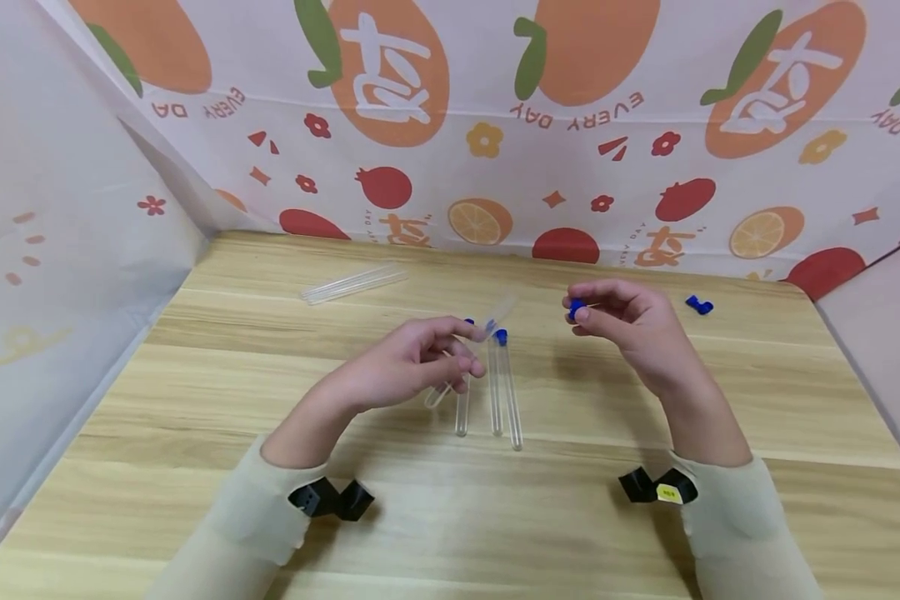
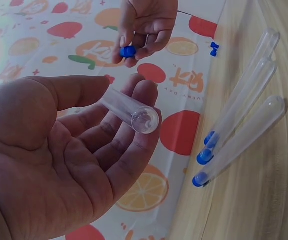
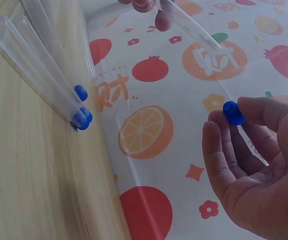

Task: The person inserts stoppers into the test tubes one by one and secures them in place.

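Note:
My left hand (image 1: 412, 358) grips a clear test tube (image 2: 126, 110) between thumb and fingers. In the left wrist view the tube's rounded end points back toward the camera. Over in the head view, the tube's far end (image 1: 504, 308) slants up past the fingers toward the right. My right hand (image 1: 633, 329) pinches a small blue stopper (image 3: 234, 113) between thumb and fingertips, apart from the tube. Under and beside the left hand, test tubes (image 1: 510, 400) with blue stoppers lie on the table, their rounded ends toward me.
Clear tubes (image 1: 352, 284) without stoppers lie together at the back left of the wooden table (image 1: 495, 533). A few loose blue stoppers (image 1: 699, 305) are at the back right. A fruit-printed cloth (image 1: 435, 167) hangs behind the table.

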{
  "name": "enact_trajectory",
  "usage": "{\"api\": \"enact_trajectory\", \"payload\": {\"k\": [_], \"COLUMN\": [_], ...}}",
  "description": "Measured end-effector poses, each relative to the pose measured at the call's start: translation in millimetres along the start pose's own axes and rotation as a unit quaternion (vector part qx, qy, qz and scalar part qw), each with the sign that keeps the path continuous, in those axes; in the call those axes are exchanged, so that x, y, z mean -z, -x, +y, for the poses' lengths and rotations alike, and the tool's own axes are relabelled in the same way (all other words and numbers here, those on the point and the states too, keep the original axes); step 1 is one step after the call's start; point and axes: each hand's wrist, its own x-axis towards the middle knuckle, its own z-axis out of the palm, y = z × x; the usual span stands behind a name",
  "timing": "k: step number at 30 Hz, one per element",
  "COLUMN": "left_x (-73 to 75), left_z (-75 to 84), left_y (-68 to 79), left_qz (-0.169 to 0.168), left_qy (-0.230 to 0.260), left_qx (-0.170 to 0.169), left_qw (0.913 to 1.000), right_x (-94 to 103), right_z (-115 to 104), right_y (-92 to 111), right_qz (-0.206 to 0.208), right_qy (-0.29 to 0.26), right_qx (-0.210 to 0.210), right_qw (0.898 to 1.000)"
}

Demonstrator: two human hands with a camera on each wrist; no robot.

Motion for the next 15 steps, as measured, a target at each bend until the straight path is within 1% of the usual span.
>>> {"api": "enact_trajectory", "payload": {"k": [5,15], "left_x": [-3.0,-5.7], "left_z": [1.7,4.1], "left_y": [0.8,0.9], "left_qz": [-0.01,-0.035], "left_qy": [-0.007,-0.007], "left_qx": [-0.002,-0.011], "left_qw": [0.9999,0.9993], "right_x": [-3.0,-9.2], "right_z": [-0.4,-2.9], "right_y": [0.9,2.4], "right_qz": [-0.005,-0.013], "right_qy": [0.009,0.005], "right_qx": [-0.002,0.001], "right_qw": [1.0,1.0]}}
